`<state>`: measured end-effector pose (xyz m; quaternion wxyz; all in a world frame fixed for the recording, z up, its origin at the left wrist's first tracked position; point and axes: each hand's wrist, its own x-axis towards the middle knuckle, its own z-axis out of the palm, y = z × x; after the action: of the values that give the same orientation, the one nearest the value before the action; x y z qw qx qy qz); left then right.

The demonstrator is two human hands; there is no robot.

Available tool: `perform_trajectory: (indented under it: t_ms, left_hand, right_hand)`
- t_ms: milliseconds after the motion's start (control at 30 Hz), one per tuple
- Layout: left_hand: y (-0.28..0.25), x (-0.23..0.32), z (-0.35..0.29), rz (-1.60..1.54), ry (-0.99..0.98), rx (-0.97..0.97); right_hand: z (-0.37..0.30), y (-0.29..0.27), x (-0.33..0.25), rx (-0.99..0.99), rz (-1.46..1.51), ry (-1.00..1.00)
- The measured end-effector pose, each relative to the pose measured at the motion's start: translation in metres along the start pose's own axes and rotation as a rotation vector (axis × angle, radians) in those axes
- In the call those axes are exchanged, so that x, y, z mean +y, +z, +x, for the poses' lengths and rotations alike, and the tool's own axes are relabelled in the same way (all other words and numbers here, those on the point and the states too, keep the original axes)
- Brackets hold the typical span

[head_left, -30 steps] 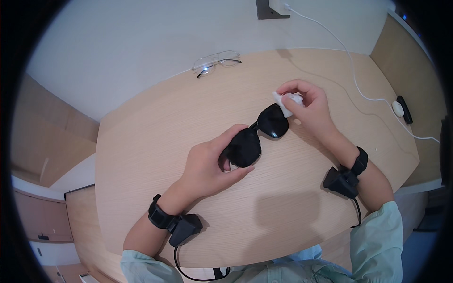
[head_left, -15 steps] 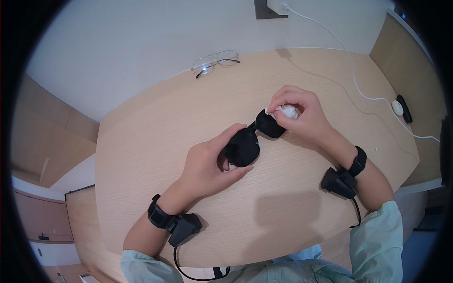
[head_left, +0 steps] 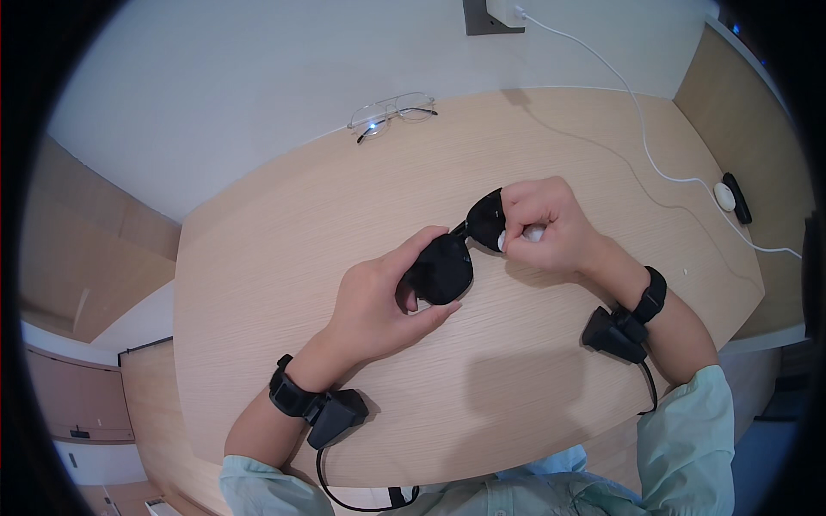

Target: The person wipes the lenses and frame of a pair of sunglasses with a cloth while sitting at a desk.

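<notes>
Black sunglasses [head_left: 442, 269] are held over the middle of the table, lenses facing up. My left hand [head_left: 376, 301] grips them round the left lens, thumb at the near edge and fingers at the far edge and behind. A crumpled white tissue [head_left: 534, 232] is pinched in my right hand [head_left: 551, 225], mostly hidden by the fingers. That hand presses the tissue against the outer part of the right lens and covers some of it. Each wrist wears a black strap with a small black device, the left one [head_left: 337, 416] and the right one [head_left: 615, 334].
Thin-framed clear eyeglasses [head_left: 394, 113] rest at the table's far edge by the wall. A white cable [head_left: 645, 129] runs from a wall plug [head_left: 506, 12] down the right side, past a round white object [head_left: 724, 197] and a black stick-shaped one [head_left: 737, 199]. A wooden panel borders the table's right.
My right hand has moved down the right lens with the tissue, from its upper part to its lower outer edge. My left hand and the sunglasses have stayed in place.
</notes>
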<state>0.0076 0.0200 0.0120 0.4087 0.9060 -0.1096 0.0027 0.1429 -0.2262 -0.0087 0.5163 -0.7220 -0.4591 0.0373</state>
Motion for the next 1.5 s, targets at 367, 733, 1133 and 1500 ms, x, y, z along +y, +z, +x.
perform_trajectory:
  t_ms: [367, 733, 1133, 1500]
  left_hand:
    - [0.000, -0.001, 0.001, 0.011, 0.008, 0.012]
    - [0.000, 0.000, 0.000, -0.003, -0.011, -0.005]
    - [0.003, -0.005, 0.000, -0.020, -0.024, 0.065]
    - [0.000, -0.001, 0.000, -0.084, -0.024, 0.039]
  right_hand:
    - [0.008, -0.001, 0.015, 0.475, 0.203, 0.153]
    - [0.008, 0.008, -0.002, 0.231, 0.121, 0.081]
    - [0.000, -0.001, 0.002, 0.027, 0.021, -0.034]
    - [0.007, 0.003, -0.003, 0.426, 0.076, 0.252]
